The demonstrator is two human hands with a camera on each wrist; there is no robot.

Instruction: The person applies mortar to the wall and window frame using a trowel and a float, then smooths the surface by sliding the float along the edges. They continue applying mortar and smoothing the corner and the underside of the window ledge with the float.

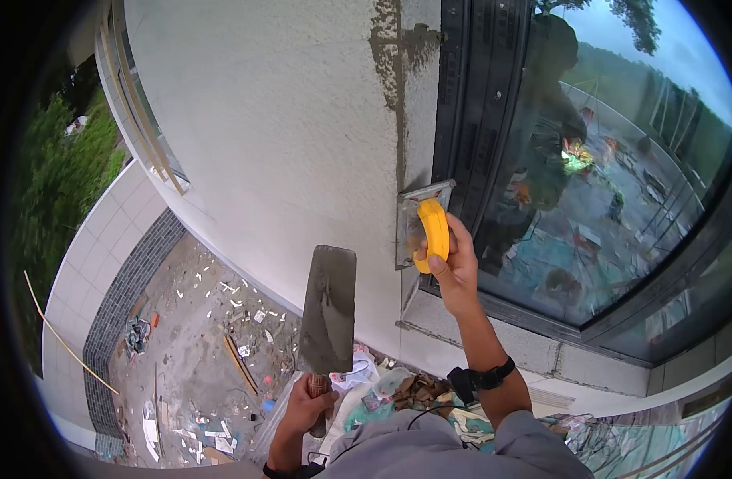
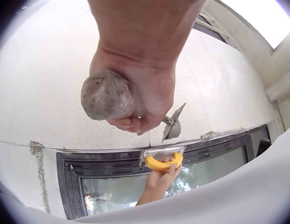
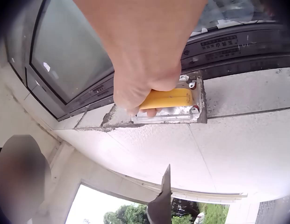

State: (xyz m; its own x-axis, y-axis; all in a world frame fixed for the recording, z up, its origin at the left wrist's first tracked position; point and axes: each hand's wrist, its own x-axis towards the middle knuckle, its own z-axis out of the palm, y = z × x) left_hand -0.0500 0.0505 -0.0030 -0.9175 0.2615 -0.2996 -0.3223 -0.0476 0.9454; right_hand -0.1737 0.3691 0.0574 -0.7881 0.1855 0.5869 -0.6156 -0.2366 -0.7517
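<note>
My right hand (image 1: pixel 459 267) grips the yellow handle (image 1: pixel 434 231) of a rectangular float (image 1: pixel 408 239), which lies flat against the narrow wall strip beside the dark window frame. In the right wrist view the float's plate (image 3: pixel 201 100) touches the wall, with grey mortar along its edge. The left hand (image 1: pixel 303 411) holds a trowel by its handle (image 1: pixel 318 387); its broad blade (image 1: pixel 327 307) points up and carries grey mortar, apart from the wall. The left wrist view shows the trowel handle's end (image 2: pixel 105 94) in the left hand (image 2: pixel 142 88).
Wet grey mortar (image 1: pixel 388 56) marks the wall seam above the float. The window glass (image 1: pixel 621 199) reflects a person and debris. Below are a ledge (image 1: pixel 493 339), a rubble-strewn floor (image 1: pixel 198 343) and a curved low wall (image 1: pixel 114 211). Bags and scraps (image 1: pixel 418 395) lie near the body.
</note>
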